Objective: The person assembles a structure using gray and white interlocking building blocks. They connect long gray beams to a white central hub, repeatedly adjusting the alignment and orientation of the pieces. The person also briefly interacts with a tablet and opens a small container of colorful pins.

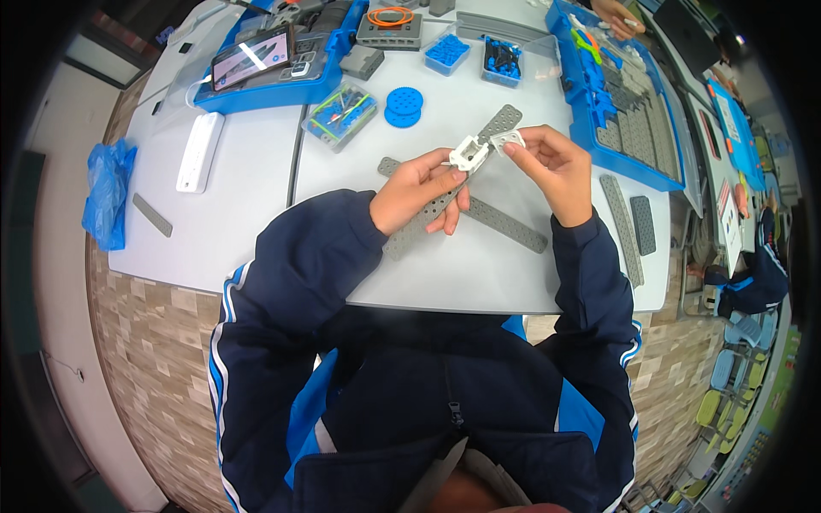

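My left hand (423,192) is closed around a long grey perforated beam (432,212) that slants up to the right above the table. On that beam, by my left thumb, sits a white bracket (469,153) with upright sides. Between thumb and fingers my right hand (552,167) pinches a small white plate with holes (507,142), right beside the bracket; whether the two touch I cannot tell. Another grey perforated beam (505,224) crosses underneath on the tabletop, partly hidden by my left hand.
Blue bins of parts stand at the back left (329,90) and right (590,141). Between them are a clear parts box (340,115), a blue wheel (404,107) and small trays of blue pins (447,53). A white power strip (200,152) lies left, loose beams (622,227) right.
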### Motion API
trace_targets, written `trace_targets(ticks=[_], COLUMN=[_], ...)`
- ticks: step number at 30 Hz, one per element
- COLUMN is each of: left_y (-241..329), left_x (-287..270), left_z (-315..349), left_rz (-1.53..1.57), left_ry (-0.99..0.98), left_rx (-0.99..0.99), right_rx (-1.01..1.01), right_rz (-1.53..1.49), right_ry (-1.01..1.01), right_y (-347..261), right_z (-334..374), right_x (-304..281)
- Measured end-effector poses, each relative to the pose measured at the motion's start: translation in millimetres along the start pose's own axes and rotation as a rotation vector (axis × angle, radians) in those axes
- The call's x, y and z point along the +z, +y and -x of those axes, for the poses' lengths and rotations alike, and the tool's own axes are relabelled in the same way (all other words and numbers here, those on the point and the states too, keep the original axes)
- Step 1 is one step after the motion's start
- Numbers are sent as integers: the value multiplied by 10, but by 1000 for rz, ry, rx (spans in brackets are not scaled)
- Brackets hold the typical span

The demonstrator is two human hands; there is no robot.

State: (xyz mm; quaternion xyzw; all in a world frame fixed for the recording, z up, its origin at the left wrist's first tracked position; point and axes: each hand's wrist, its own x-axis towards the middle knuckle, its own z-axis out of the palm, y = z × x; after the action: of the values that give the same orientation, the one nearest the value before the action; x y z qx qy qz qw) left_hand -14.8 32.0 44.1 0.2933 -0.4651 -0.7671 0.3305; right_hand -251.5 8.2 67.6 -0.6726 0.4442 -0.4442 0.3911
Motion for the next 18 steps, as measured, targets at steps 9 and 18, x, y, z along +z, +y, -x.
trace_targets(ticks=[9,18], left_y=[-97,-117], left_x=[-50,-57], left_z=[-45,-37], left_rz=[-73,-149], left_ry=[-43,24], left_rx=[93,180], right_rx=[-252,-558], right_rz=[194,378], right_ry=[75,98], right_y=[-90,-126], right_z=[-10,8], right_x=[80,124])
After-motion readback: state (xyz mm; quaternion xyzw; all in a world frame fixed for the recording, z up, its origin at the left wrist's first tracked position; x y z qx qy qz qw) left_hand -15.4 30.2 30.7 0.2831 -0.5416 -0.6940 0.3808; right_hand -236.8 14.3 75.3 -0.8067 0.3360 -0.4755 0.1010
